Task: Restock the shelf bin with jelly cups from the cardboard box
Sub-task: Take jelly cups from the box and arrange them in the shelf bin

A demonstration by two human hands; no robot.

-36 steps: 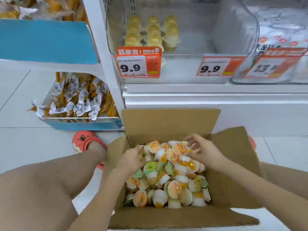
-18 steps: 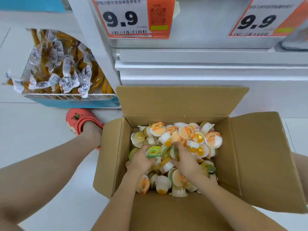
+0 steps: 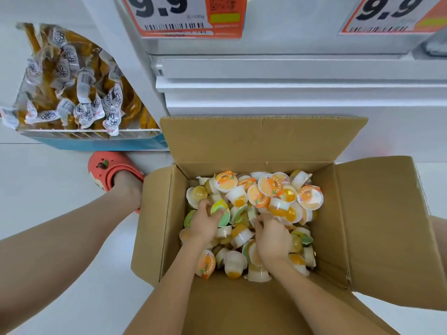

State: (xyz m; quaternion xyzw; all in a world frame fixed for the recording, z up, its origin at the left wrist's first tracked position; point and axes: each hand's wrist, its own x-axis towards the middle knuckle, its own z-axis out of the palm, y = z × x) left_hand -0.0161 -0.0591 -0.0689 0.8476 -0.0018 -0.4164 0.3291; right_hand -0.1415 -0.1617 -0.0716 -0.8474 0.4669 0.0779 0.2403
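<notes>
Reaching into the cardboard box on the floor, the left hand curls around a green-lidded jelly cup; the right hand digs clenched among jelly cups; price tags above read "9.9".

White tiled floor, white shelving base with orange price tags, evenly lit.

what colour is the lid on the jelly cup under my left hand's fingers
Green and yellow: the jelly cup held by the left hand shows it clearly in the head view.
</notes>
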